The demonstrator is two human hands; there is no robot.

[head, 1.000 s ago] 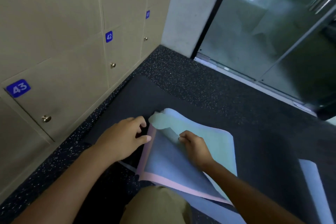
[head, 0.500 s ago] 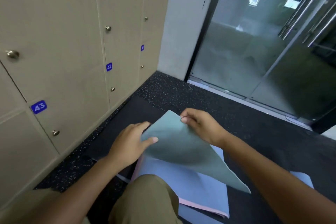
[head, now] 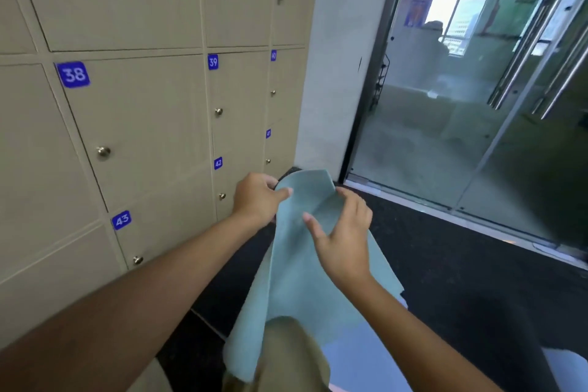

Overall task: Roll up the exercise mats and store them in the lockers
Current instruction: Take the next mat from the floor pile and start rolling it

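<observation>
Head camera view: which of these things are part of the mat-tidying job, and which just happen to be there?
Part of the job:
green mat, lifted by left hand and right hand
blue mat on the floor
dark mat beneath
lockers, all closed

Just there:
glass door
white wall
speckled floor

We see a tall glass sliding door (head: pixel 477 121) on the right, a white wall pillar (head: pixel 343 57) left of it, and dark speckled rubber flooring (head: pixel 461 280) nearer us.
</observation>
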